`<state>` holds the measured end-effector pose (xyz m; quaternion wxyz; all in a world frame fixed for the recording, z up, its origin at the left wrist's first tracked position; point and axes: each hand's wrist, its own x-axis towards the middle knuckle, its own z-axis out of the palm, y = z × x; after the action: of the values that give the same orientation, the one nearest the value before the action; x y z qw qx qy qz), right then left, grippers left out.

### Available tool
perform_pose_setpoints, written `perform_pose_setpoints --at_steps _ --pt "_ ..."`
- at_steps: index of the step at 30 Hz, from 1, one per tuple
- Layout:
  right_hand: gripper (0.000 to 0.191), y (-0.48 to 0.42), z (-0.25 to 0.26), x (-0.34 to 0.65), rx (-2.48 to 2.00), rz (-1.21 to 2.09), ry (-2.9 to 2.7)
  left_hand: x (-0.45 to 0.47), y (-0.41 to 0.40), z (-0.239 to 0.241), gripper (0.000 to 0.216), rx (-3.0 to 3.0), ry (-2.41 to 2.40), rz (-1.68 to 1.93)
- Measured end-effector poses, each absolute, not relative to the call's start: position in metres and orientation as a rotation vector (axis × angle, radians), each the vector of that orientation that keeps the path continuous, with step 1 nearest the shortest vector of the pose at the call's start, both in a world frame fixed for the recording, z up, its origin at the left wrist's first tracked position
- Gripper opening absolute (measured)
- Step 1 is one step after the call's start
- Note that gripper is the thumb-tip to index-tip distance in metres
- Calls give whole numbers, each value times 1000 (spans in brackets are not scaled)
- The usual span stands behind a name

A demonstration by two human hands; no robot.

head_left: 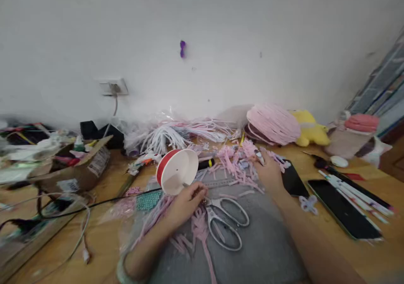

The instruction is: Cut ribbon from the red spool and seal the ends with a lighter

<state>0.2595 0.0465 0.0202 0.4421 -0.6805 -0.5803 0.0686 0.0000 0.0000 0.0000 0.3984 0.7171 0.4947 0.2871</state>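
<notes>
My left hand is over the grey mat, its fingers curled together near the handles' pivot of white-handled scissors. What sits between those fingers is hidden. Just behind it, a red and white spool lies tipped with its open face toward me. Pink fuzzy strips lie under and beside this hand. My right hand reaches into a heap of pink fuzzy pieces at the mat's far edge. A small silvery thing shows by its fingers, which are blurred and partly hidden.
A cardboard box and loose cables are at left. White fuzzy stems lie along the wall. At right are a pink bundle, a yellow plush toy, a phone and several pens.
</notes>
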Motion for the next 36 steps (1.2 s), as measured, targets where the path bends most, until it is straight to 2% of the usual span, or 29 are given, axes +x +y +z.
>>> perform_pose_setpoints --at_steps 3,8,10,14,21,23,25,28,36 --pt "21 45 24 249 -1620 349 -1391 1 -1 0 26 1796 1248 781" --pt "17 28 18 207 -1310 1034 -1390 13 -10 2 31 1703 1186 875" --pt "16 17 13 187 -1197 1194 -1367 19 -15 3 30 1707 1121 863" --pt "16 1 8 162 -1102 1284 -1262 27 -20 0 24 1693 1073 788" --pt "19 9 3 165 -1122 1224 -1299 25 -13 -7 27 1430 1034 843" --pt "18 15 3 173 -1204 1145 -1360 24 -12 -5 28 1392 1053 866" --pt "19 20 4 184 -1373 933 -1447 25 -12 -3 28 1342 1053 898" --pt "28 26 2 196 -1545 777 -1445 25 -13 2 27 1252 1076 963" --pt "26 19 1 180 -1272 1502 -1094 18 -6 5 30 1109 1137 1188"
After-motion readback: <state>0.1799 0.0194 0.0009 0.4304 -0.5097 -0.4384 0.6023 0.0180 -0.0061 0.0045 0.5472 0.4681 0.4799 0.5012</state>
